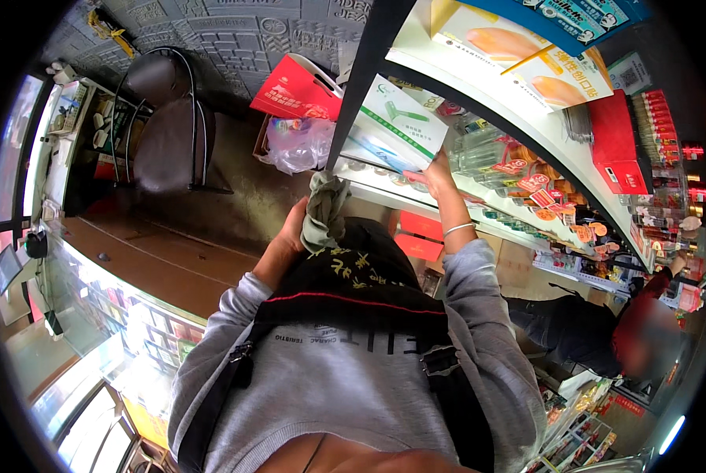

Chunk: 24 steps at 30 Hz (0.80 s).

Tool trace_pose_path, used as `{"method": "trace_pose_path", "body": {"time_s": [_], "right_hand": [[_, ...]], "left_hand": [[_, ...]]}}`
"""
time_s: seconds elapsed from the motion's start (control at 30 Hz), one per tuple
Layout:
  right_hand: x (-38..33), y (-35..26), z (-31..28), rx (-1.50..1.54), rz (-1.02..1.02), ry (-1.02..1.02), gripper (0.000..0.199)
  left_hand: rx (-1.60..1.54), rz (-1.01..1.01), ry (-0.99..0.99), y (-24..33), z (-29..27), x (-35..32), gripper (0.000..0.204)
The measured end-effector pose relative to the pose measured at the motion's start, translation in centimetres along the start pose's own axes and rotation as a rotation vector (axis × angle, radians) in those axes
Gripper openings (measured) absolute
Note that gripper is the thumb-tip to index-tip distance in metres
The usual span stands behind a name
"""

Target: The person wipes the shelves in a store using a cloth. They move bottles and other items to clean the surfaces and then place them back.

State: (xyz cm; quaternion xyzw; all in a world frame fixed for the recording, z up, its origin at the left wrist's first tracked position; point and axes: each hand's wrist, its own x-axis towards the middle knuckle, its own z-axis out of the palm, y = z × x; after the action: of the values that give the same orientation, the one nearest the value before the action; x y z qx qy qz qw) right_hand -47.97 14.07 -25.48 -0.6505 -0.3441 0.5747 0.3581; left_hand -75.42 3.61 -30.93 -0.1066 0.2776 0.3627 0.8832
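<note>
A crumpled grey-green cloth (325, 211) is bunched in my left hand (293, 227), whose fingers are closed round it in front of my black apron (345, 276). Further right, my right hand (439, 175) reaches to the lit white shelf unit (416, 65). It grips the lower right corner of a white box (400, 118) with a green stripe and a green capsule picture. The box is tilted at the shelf's left end, beside the dark upright post. Part of my right fingers is hidden by the box.
Clear bottles (479, 150) stand right of the box. Yellow-and-white boxes (558, 75) and a red box (621, 146) sit above. A red carton (298, 88) and plastic bag (299, 146) lie left of the post. A brown chair (171, 146) stands left; another person (581, 327) is at the right.
</note>
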Motion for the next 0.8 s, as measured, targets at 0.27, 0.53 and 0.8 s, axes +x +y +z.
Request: {"method": "trace_pose_path", "body": {"time_s": [0.27,0.53,0.8], "right_hand": [[-4.0,-0.2,0.0,0.198,0.077,0.15,0.045],[-12.2,9.2,-4.8,0.316,0.055,0.154,0.043],[-24.1,18.7,-8.1,0.498,0.28,0.281,0.043]], "left_hand": [[-0.041,-0.11,-0.232,-0.2,-2.6,-1.0,0.039],[0.143,-0.226,0.109,-1.2,-1.5,-0.7,0.04],[0.797,0.311,0.151,-3.8,1.7,4.3,0.032]]}}
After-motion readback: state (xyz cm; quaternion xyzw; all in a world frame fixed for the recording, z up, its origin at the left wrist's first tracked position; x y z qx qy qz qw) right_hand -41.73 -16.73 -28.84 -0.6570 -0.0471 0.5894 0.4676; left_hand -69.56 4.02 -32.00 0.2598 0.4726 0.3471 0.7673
